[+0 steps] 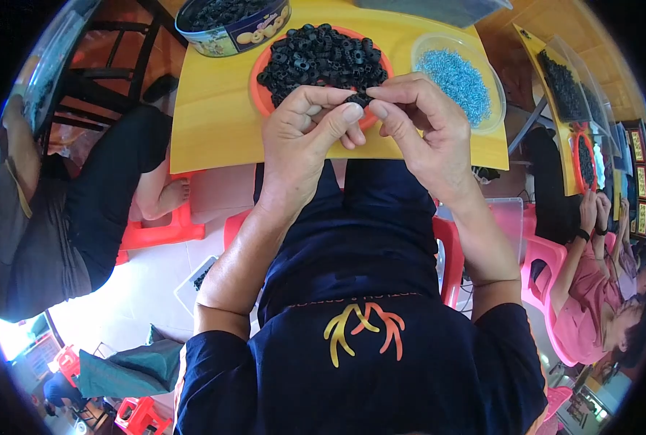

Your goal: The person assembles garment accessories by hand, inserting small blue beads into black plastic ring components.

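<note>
Both my hands meet over the near edge of the yellow table, in front of an orange-red basin. Pinched between them is a small black part, partly covered by the fingertips. My left hand grips its left side with thumb and forefinger. From the other side, the thumb and forefinger of my right hand close on it. The basin is heaped with similar black ring-like parts. To its right, a clear round tub holds many small shiny blue pieces.
A round tin of black parts stands at the table's far left. Someone in dark clothes sits close at my left. At right, a person in pink works at another yellow table. Red stools stand around.
</note>
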`<action>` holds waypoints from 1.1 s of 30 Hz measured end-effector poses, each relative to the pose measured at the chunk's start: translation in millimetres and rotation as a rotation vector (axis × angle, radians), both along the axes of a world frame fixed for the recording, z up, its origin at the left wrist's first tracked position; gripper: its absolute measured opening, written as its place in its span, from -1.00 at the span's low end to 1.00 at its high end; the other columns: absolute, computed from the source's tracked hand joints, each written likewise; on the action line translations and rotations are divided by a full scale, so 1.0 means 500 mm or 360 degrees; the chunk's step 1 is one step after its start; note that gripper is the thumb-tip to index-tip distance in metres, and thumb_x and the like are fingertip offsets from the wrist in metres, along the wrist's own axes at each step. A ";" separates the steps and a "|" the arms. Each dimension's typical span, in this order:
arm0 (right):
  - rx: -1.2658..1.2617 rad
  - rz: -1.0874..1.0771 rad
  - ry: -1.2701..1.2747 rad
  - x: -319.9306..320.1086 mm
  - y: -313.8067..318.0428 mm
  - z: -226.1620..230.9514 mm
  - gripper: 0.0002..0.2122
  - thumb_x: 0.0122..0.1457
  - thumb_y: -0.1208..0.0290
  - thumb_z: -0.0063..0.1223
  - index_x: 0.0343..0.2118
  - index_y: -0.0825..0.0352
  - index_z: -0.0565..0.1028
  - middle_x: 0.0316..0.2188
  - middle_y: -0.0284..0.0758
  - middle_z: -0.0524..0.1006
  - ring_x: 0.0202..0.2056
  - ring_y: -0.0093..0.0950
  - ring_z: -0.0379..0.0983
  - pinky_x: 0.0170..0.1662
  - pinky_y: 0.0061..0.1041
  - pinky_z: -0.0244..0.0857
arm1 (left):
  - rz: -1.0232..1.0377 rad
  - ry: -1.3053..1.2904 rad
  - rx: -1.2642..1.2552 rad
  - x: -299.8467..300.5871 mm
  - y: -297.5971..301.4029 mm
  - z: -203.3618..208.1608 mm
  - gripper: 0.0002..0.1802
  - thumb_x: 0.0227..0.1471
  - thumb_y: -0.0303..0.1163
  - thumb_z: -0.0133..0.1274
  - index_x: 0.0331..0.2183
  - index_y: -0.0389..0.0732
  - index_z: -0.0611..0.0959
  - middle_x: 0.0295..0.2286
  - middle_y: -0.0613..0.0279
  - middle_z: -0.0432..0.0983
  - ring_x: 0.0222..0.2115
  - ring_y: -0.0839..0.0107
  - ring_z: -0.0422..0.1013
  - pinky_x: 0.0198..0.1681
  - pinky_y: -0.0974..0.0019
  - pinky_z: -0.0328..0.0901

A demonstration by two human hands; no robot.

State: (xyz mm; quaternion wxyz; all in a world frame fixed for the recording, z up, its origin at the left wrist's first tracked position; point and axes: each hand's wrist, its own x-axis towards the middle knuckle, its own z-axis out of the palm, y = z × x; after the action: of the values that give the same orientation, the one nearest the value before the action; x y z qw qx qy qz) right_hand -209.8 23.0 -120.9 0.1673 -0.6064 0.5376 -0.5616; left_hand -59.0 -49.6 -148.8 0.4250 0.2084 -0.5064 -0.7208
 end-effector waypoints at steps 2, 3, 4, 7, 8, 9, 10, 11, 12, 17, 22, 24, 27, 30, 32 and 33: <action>0.0023 0.0012 -0.0095 0.001 0.005 0.005 -0.89 0.12 0.58 0.12 -0.29 0.46 0.52 -0.37 -0.29 0.53 -0.39 -0.58 0.50 -0.32 -0.64 0.40 | 0.0000 -0.0009 -0.0029 0.001 0.004 0.003 -0.85 0.07 -0.54 0.11 -0.27 -0.33 0.54 -0.50 0.22 0.53 -0.50 0.55 0.44 -0.42 0.51 0.34; 0.0207 0.0089 -0.0345 0.001 0.009 0.016 -0.89 0.13 0.57 0.12 -0.28 0.45 0.52 -0.36 -0.31 0.53 -0.39 -0.60 0.49 -0.32 -0.65 0.39 | 0.0003 -0.0019 -0.0058 0.001 0.005 0.005 -0.86 0.08 -0.54 0.11 -0.27 -0.33 0.54 -0.50 0.22 0.53 -0.50 0.55 0.45 -0.42 0.51 0.34; 0.0391 0.0166 -0.0594 0.001 0.012 0.022 -0.89 0.14 0.56 0.12 -0.27 0.45 0.52 -0.36 -0.32 0.53 -0.38 -0.62 0.49 -0.32 -0.67 0.38 | 0.0004 -0.0018 -0.0057 0.002 0.005 0.005 -0.86 0.08 -0.54 0.11 -0.27 -0.33 0.54 -0.50 0.22 0.53 -0.50 0.55 0.45 -0.42 0.51 0.34; 0.0333 0.0204 -0.0563 -0.001 0.014 0.020 -0.88 0.16 0.54 0.11 -0.26 0.44 0.51 -0.36 -0.35 0.53 -0.38 -0.65 0.47 -0.33 -0.69 0.37 | 0.0004 0.0025 -0.0109 0.001 0.006 0.005 -0.85 0.08 -0.53 0.11 -0.26 -0.33 0.54 -0.49 0.20 0.53 -0.50 0.52 0.46 -0.42 0.49 0.35; 0.0333 0.0203 -0.0562 0.000 0.013 0.018 -0.88 0.16 0.54 0.11 -0.26 0.44 0.51 -0.36 -0.35 0.53 -0.38 -0.65 0.47 -0.33 -0.69 0.37 | -0.0027 0.0077 -0.0064 0.001 0.006 0.004 -0.85 0.08 -0.53 0.11 -0.26 -0.33 0.54 -0.48 0.19 0.53 -0.50 0.51 0.46 -0.43 0.48 0.35; 0.0212 0.0172 -0.0415 0.000 0.011 0.016 -0.89 0.15 0.56 0.11 -0.28 0.45 0.51 -0.37 -0.33 0.53 -0.40 -0.63 0.47 -0.33 -0.69 0.37 | -0.0058 0.0129 -0.0018 0.002 0.005 0.004 -0.85 0.08 -0.53 0.11 -0.27 -0.33 0.54 -0.48 0.18 0.54 -0.50 0.49 0.46 -0.43 0.47 0.36; 0.0091 0.0141 -0.0267 -0.001 0.009 0.015 -0.91 0.14 0.57 0.11 -0.30 0.45 0.51 -0.38 -0.32 0.53 -0.41 -0.61 0.47 -0.34 -0.68 0.37 | -0.0059 0.0131 -0.0018 0.002 0.005 0.003 -0.85 0.08 -0.53 0.11 -0.27 -0.33 0.54 -0.48 0.18 0.54 -0.50 0.49 0.46 -0.43 0.47 0.36; 0.0092 0.0140 -0.0265 -0.003 0.007 0.016 -0.91 0.14 0.57 0.11 -0.30 0.45 0.51 -0.38 -0.32 0.53 -0.41 -0.61 0.47 -0.34 -0.68 0.37 | -0.0107 0.0165 0.0050 0.003 0.003 0.002 -0.86 0.08 -0.53 0.11 -0.27 -0.33 0.55 -0.47 0.18 0.54 -0.51 0.48 0.47 -0.44 0.46 0.36; 0.0043 0.0140 -0.0132 -0.007 0.006 0.018 -0.92 0.13 0.59 0.11 -0.32 0.45 0.52 -0.39 -0.30 0.52 -0.42 -0.58 0.48 -0.34 -0.66 0.37 | -0.0156 0.0199 0.0117 0.004 0.002 0.001 -0.86 0.07 -0.54 0.11 -0.27 -0.33 0.55 -0.47 0.17 0.54 -0.51 0.47 0.47 -0.44 0.46 0.36; 0.0040 0.0149 0.0225 -0.017 0.014 0.041 -0.95 0.09 0.63 0.10 -0.38 0.45 0.52 -0.43 -0.25 0.51 -0.41 -0.50 0.51 -0.35 -0.59 0.37 | -0.0189 0.0172 0.0061 0.006 0.002 -0.006 -0.86 0.07 -0.54 0.11 -0.27 -0.32 0.56 -0.47 0.17 0.54 -0.51 0.48 0.48 -0.47 0.47 0.35; 0.0357 0.0178 0.0043 -0.010 0.026 0.067 -0.97 0.10 0.60 0.12 -0.41 0.43 0.50 -0.48 -0.28 0.53 -0.42 -0.55 0.50 -0.34 -0.58 0.37 | -0.0123 0.0005 -0.0244 0.016 0.011 0.013 -0.87 0.06 -0.57 0.11 -0.27 -0.32 0.55 -0.48 0.21 0.52 -0.52 0.54 0.47 -0.54 0.52 0.33; 0.0468 0.0247 -0.0184 -0.005 0.028 0.087 -0.95 0.10 0.59 0.13 -0.41 0.43 0.50 -0.48 -0.29 0.53 -0.42 -0.57 0.50 -0.34 -0.58 0.37 | -0.0106 0.0024 -0.0322 0.023 0.015 0.022 -0.86 0.05 -0.57 0.12 -0.28 -0.32 0.55 -0.48 0.25 0.50 -0.52 0.58 0.47 -0.60 0.55 0.30; 0.0614 0.0344 -0.0456 -0.007 0.030 0.103 -0.92 0.10 0.55 0.16 -0.42 0.43 0.49 -0.49 -0.30 0.54 -0.41 -0.60 0.49 -0.32 -0.59 0.37 | -0.0113 -0.0020 -0.0357 0.029 0.017 0.039 -0.87 0.05 -0.55 0.14 -0.29 -0.31 0.56 -0.47 0.27 0.49 -0.52 0.59 0.46 -0.64 0.56 0.28; 0.0564 0.0336 -0.0216 -0.010 0.036 0.110 -0.90 0.10 0.54 0.17 -0.43 0.43 0.49 -0.50 -0.30 0.54 -0.40 -0.60 0.49 -0.31 -0.59 0.37 | -0.0186 -0.0075 -0.0328 0.037 0.018 0.048 -0.88 0.04 -0.54 0.14 -0.32 -0.31 0.57 -0.47 0.28 0.49 -0.54 0.60 0.46 -0.64 0.58 0.27; 0.0478 0.0301 0.0064 -0.012 0.038 0.115 -0.90 0.09 0.53 0.18 -0.43 0.44 0.48 -0.50 -0.30 0.54 -0.40 -0.60 0.49 -0.30 -0.59 0.37 | -0.0210 -0.0101 -0.0298 0.039 0.017 0.049 -0.89 0.04 -0.54 0.14 -0.33 -0.31 0.57 -0.48 0.29 0.49 -0.55 0.61 0.46 -0.64 0.58 0.26; 0.0433 0.0302 0.0287 -0.014 0.037 0.119 -0.89 0.09 0.53 0.18 -0.43 0.44 0.48 -0.51 -0.30 0.53 -0.41 -0.60 0.48 -0.32 -0.60 0.36 | -0.0241 -0.0127 -0.0269 0.040 0.017 0.048 -0.90 0.03 -0.55 0.14 -0.34 -0.31 0.58 -0.49 0.30 0.49 -0.56 0.62 0.45 -0.64 0.58 0.25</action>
State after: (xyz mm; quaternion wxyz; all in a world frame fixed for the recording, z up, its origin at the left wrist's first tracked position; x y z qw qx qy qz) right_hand -216.8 41.4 -61.5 0.2509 -0.6741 0.5617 -0.4088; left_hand -38.7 -41.3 -124.7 0.3649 0.1616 -0.5962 -0.6966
